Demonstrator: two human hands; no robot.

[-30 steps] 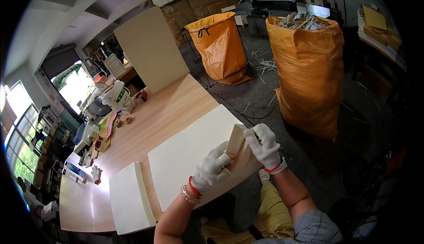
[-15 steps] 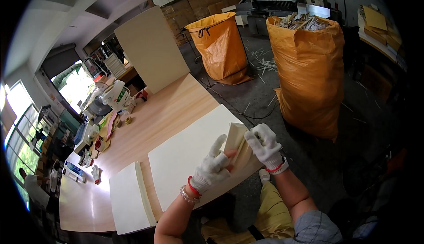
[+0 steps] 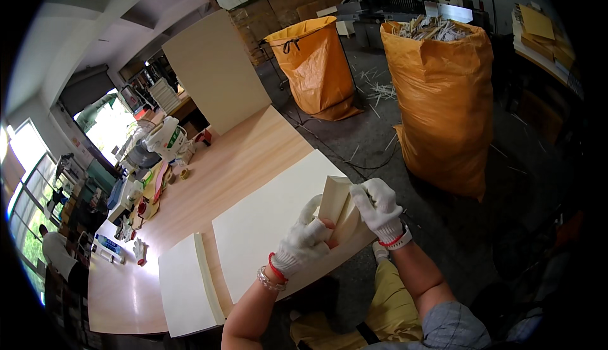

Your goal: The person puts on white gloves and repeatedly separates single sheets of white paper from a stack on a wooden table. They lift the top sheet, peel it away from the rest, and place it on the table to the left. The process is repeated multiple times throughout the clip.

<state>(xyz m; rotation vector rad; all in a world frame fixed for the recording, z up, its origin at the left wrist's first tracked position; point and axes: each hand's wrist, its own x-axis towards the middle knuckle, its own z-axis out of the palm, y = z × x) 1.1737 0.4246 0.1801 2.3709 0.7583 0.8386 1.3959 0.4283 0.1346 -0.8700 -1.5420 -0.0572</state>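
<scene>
left hand [image 3: 304, 239]: white knit glove, red cuff, bead bracelet at wrist; fingers curled and clamped on the near-left side of the paper stack [image 3: 339, 207].
right hand [image 3: 379, 207]: same glove; closed on the stack's right edge, thumb on top.
paper stack: thick block of cream sheets, held tilted between both hands, lower edge touching the right end of the large cream sheet [image 3: 272, 223].
large cream sheet: flat on the wooden surface [image 3: 234, 166], right corner hanging past the surface edge.
second stack [image 3: 187, 283]: cream sheets, flat, just left of the large sheet, apart from it.
upright board [image 3: 215, 71]: cream panel standing at the far end of the surface, well beyond the large sheet.
near sack [image 3: 443, 103]: tall orange plastic bag on the floor, right of the large sheet; filled to the brim with pale paper strips and offcuts sticking out of the top.
far sack [image 3: 316, 65]: orange bag, mouth open on a frame, behind and left of the near sack; contents hidden.
floor scraps [image 3: 379, 87]: loose pale strips between the two sacks.
clutter [image 3: 149, 172]: small tools and bottles along the surface's far-left edge, too small to tell.
other person [image 3: 57, 252]: white top, far left of the large sheet, by the windows.
</scene>
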